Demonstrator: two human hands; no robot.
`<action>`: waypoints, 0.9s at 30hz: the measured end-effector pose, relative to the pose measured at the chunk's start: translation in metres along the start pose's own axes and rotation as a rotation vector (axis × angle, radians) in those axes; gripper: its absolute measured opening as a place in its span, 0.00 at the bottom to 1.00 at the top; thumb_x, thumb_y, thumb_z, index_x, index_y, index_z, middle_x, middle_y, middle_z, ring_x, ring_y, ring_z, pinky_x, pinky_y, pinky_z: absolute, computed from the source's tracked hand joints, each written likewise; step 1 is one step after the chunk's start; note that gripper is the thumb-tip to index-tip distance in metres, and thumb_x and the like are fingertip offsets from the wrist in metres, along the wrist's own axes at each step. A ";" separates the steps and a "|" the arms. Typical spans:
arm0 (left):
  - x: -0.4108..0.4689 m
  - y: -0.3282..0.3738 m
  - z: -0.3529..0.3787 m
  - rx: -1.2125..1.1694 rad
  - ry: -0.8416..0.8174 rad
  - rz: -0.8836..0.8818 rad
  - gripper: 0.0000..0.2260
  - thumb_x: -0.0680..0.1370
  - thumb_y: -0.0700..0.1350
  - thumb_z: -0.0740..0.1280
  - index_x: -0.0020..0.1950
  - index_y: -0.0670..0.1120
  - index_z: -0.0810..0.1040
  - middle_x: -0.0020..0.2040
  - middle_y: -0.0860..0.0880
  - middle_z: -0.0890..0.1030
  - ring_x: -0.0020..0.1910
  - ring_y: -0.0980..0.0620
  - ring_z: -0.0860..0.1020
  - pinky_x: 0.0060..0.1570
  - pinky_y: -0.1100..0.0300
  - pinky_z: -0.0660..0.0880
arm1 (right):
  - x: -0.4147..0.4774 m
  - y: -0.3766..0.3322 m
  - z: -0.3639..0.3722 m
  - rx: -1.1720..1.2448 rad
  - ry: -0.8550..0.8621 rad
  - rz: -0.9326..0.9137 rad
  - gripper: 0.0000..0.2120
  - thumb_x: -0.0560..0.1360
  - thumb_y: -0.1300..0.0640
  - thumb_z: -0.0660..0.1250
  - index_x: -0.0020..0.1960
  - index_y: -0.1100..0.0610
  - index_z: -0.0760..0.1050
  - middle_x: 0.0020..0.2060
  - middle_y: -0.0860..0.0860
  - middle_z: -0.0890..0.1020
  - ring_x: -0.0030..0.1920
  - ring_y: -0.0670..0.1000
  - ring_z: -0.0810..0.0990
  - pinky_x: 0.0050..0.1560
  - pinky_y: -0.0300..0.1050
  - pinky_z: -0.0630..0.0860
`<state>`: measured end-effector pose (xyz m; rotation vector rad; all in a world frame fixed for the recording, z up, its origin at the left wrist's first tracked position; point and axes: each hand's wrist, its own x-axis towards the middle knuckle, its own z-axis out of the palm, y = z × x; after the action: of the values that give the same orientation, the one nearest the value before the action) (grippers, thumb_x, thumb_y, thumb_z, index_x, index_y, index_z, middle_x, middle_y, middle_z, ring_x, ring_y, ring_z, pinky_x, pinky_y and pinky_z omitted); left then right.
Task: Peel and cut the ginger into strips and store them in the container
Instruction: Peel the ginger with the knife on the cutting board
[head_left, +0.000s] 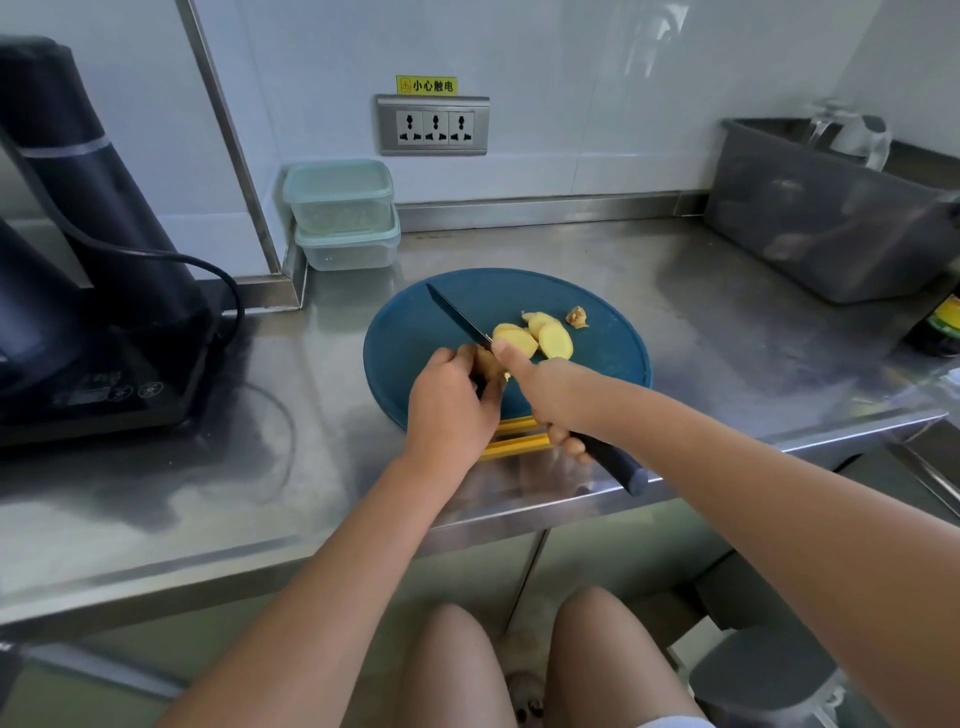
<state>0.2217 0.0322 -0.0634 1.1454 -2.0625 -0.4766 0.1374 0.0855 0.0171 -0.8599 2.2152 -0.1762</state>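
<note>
Left hand (451, 400) and right hand (545, 395): bare, fingers uncovered. Left forearm (322, 571) and right forearm (753, 478): bare along their whole visible length, to the frame edge. Left thigh (457, 670) and right thigh (613, 665): bare. A narrow edge of pale cloth (670, 722) lies at the right thigh; garment type cannot be told.

A black appliance (78, 260) stands left on the steel counter (727, 338); a grey bin (831, 228) right; sockets (432, 126) on the wall.
</note>
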 end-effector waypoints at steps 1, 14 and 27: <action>0.000 0.000 0.000 0.003 -0.002 -0.001 0.08 0.77 0.47 0.67 0.49 0.43 0.78 0.40 0.51 0.72 0.34 0.56 0.68 0.31 0.68 0.61 | 0.000 -0.002 -0.001 0.023 -0.006 0.021 0.41 0.72 0.24 0.42 0.39 0.62 0.68 0.27 0.56 0.68 0.27 0.53 0.67 0.36 0.46 0.69; -0.003 0.003 0.001 -0.013 0.023 -0.019 0.07 0.76 0.47 0.68 0.50 0.46 0.77 0.41 0.53 0.72 0.36 0.56 0.70 0.32 0.70 0.62 | 0.001 0.027 -0.013 0.303 -0.201 -0.020 0.33 0.72 0.24 0.49 0.30 0.53 0.61 0.22 0.49 0.64 0.19 0.48 0.61 0.22 0.36 0.62; 0.000 0.006 0.004 -0.035 0.042 -0.051 0.07 0.76 0.46 0.68 0.50 0.44 0.77 0.42 0.51 0.72 0.36 0.56 0.70 0.32 0.71 0.61 | -0.009 0.016 -0.009 0.165 -0.089 0.029 0.36 0.73 0.24 0.47 0.32 0.57 0.62 0.24 0.52 0.66 0.23 0.50 0.64 0.27 0.42 0.64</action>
<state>0.2155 0.0357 -0.0625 1.1802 -1.9850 -0.5072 0.1273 0.1026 0.0232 -0.7305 2.0965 -0.2971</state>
